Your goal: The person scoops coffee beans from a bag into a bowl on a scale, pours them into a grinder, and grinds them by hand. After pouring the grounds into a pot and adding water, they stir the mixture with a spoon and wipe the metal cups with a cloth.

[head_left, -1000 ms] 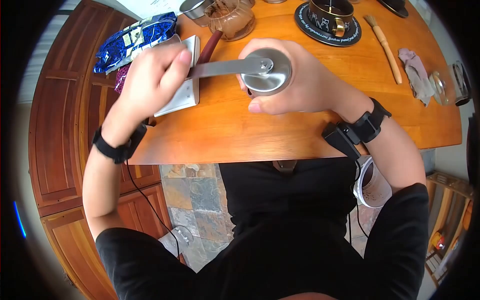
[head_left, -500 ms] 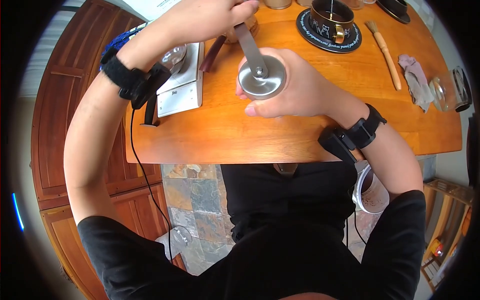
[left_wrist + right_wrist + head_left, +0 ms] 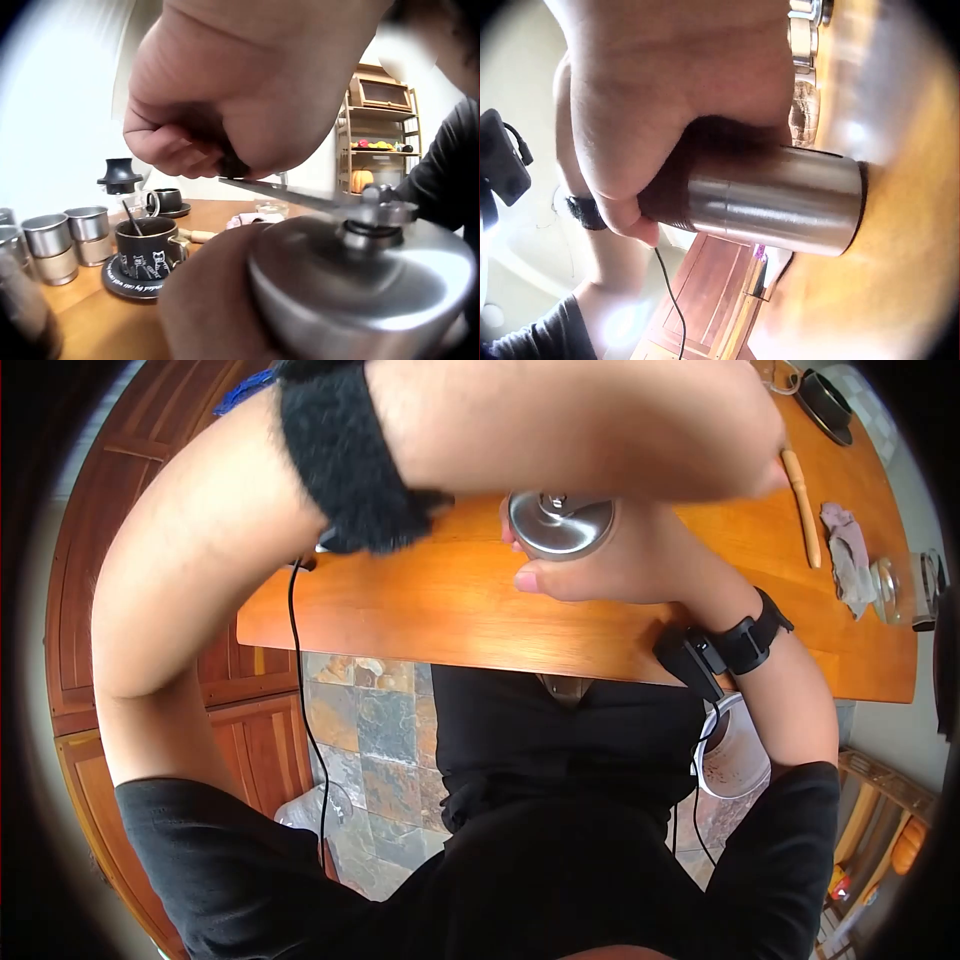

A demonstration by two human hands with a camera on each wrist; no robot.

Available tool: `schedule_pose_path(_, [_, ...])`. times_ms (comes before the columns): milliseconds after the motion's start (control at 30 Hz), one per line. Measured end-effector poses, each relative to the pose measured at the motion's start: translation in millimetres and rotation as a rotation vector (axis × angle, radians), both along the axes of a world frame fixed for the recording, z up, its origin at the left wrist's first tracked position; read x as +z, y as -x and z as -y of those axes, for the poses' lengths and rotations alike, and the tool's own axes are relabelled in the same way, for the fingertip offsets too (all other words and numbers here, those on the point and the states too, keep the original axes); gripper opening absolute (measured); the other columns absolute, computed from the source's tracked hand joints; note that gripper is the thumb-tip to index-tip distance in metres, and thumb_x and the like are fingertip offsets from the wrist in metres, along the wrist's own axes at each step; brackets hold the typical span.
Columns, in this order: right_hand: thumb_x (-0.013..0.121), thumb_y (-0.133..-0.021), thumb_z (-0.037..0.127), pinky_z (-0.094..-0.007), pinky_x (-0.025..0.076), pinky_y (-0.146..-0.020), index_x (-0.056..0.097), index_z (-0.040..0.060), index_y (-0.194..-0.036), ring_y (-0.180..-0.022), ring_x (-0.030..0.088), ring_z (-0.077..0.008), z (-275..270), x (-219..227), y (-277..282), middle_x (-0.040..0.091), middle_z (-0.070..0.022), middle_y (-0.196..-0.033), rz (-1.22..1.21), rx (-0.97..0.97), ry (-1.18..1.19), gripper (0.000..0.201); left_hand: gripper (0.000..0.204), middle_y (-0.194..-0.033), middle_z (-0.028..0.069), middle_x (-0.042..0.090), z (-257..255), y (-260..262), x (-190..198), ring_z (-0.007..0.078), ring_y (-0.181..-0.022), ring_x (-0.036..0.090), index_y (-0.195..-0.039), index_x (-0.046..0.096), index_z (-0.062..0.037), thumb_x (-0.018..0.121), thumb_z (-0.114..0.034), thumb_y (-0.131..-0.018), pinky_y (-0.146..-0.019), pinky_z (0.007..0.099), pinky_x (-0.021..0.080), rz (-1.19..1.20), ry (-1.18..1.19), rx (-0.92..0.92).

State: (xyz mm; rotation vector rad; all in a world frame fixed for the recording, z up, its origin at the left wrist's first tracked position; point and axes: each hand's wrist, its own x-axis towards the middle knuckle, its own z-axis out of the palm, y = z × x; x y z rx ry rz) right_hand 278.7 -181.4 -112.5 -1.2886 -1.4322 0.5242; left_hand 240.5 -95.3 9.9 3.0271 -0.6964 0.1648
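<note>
The right hand [image 3: 630, 555] grips a steel cylindrical grinder [image 3: 562, 525] round its body above the wooden table. In the right wrist view, that hand [image 3: 682, 82] wraps the grinder's upper part, and its steel lower body [image 3: 780, 201] shows below. Seen from the left wrist, the left hand [image 3: 247, 90] has its fingers curled round the dark knob [image 3: 232, 165] at the end of the flat metal crank arm [image 3: 292, 196], over the grinder's lid [image 3: 360, 277]. In the head view the left hand [image 3: 700, 430] is blurred and reaches across the grinder, with its fingers mostly hidden.
A black cup [image 3: 146, 251] stands on a dark saucer, beside several metal cups [image 3: 46, 236]. On the table's right lie a wooden-handled brush [image 3: 803, 510], a cloth [image 3: 848, 560] and a glass vessel [image 3: 886, 592]. A white bin [image 3: 735, 750] stands below the table edge.
Holding the crank knob, the left hand has swung from the left, round the far side, to the right. The right hand keeps its grip on the grinder, with only a slight shift.
</note>
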Motion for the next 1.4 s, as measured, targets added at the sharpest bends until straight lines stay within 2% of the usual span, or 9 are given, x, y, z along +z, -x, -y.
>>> schedule_pose_path(467, [0.066,-0.084,0.000,-0.0276,0.051,-0.080,0.058,0.0032,-0.108,-0.091,0.061,-0.0127,0.8,6.0,-23.7,0.065,-0.0057,-0.098,-0.251,0.223,0.099,0.026,0.026,-0.057,-0.0007,0.039,19.3,87.6,-32.1,0.0156,-0.053,0.048,-0.064,0.051,-0.0134,0.067,-0.031,-0.076,-0.048,0.0275,0.039,0.227,0.034,-0.219])
schedule_pose_path(633, [0.073,-0.076,-0.001,-0.0254,0.052,-0.071,0.056,0.0025,-0.105,-0.081,0.061,-0.0119,-2.2,-0.9,-21.6,0.065,-0.0049,-0.091,-0.032,0.110,-0.059,0.034,0.033,-0.058,0.0014,0.037,-23.7,116.4,-26.0,0.0170,-0.046,0.042,-0.059,0.045,-0.0115,0.059,-0.031,-0.082,-0.040,0.0297,0.033,0.196,0.173,-0.192])
schedule_pose_path(700, [0.075,-0.074,0.000,-0.0241,0.052,-0.065,0.056,0.0026,-0.106,-0.076,0.062,-0.0109,-0.3,2.2,-20.7,0.064,-0.0043,-0.089,-0.146,0.129,0.015,0.037,0.026,-0.055,0.0005,0.041,-43.6,123.7,-15.4,0.0193,-0.048,0.047,-0.059,0.048,-0.0125,0.065,-0.029,-0.071,-0.041,0.0319,0.039,0.113,0.097,-0.110])
schedule_pose_path(800, [0.076,-0.073,0.000,-0.0222,0.052,-0.056,0.056,0.0029,-0.107,-0.070,0.062,-0.0097,2.1,7.7,-18.7,0.063,-0.0035,-0.088,-0.222,0.127,0.081,0.039,0.028,-0.052,0.0060,0.041,-70.8,129.3,-15.9,0.0257,-0.046,0.048,-0.059,0.047,-0.0095,0.059,-0.027,-0.078,-0.042,0.0370,0.039,0.073,0.090,0.002])
schedule_pose_path(933, [0.078,-0.070,0.011,-0.0237,0.046,-0.058,0.060,0.0039,-0.093,-0.064,0.057,-0.0093,1.6,6.9,-14.8,0.059,-0.0004,-0.074,-0.256,0.076,-0.004,0.030,0.035,-0.052,0.0122,0.044,-99.1,122.3,-21.7,0.0326,-0.048,0.050,-0.060,0.048,-0.0058,0.053,-0.028,-0.087,-0.046,0.0418,0.040,0.115,0.100,0.157])
schedule_pose_path(1167, [0.079,-0.069,0.010,-0.0264,0.049,-0.074,0.060,0.0055,-0.096,-0.080,0.060,-0.0102,3.2,15.9,-11.3,0.063,-0.0006,-0.086,-0.178,0.177,0.145,0.034,0.048,-0.063,0.0175,0.058,-128.7,64.1,-23.6,0.0356,-0.059,0.058,-0.076,0.066,-0.0015,0.044,-0.038,-0.098,-0.058,0.0421,0.045,-0.079,0.113,0.570])
schedule_pose_path(1267, [0.080,-0.068,0.010,-0.0265,0.049,-0.074,0.060,0.0053,-0.096,-0.080,0.059,-0.0106,4.0,11.0,-9.9,0.062,-0.0004,-0.086,-0.231,0.191,0.153,0.036,0.051,-0.058,0.0165,0.052,-107.3,27.5,-15.5,0.0257,-0.057,0.054,-0.076,0.056,0.0049,0.042,-0.038,-0.101,-0.060,0.0372,0.044,-0.119,0.186,0.560])
schedule_pose_path(1367, [0.081,-0.067,0.010,-0.0260,0.048,-0.075,0.059,0.0053,-0.097,-0.080,0.059,-0.0106,5.2,12.8,-5.7,0.062,-0.0004,-0.087,-0.247,0.215,0.116,0.037,0.051,-0.067,0.0150,0.060,-83.5,-8.2,-3.8,0.0213,-0.063,0.059,-0.083,0.064,0.0028,0.043,-0.041,-0.100,-0.063,0.0371,0.046,-0.221,0.010,0.500])
schedule_pose_path(1400, [0.081,-0.067,0.010,-0.0258,0.048,-0.075,0.059,0.0053,-0.097,-0.080,0.059,-0.0106,5.1,13.2,-4.5,0.062,-0.0004,-0.087,-0.256,0.223,0.106,0.038,0.045,-0.068,0.0175,0.061,-71.1,-16.0,-0.3,0.0255,-0.064,0.060,-0.080,0.064,0.0015,0.046,-0.036,-0.098,-0.063,0.0383,0.049,-0.196,-0.025,0.448])
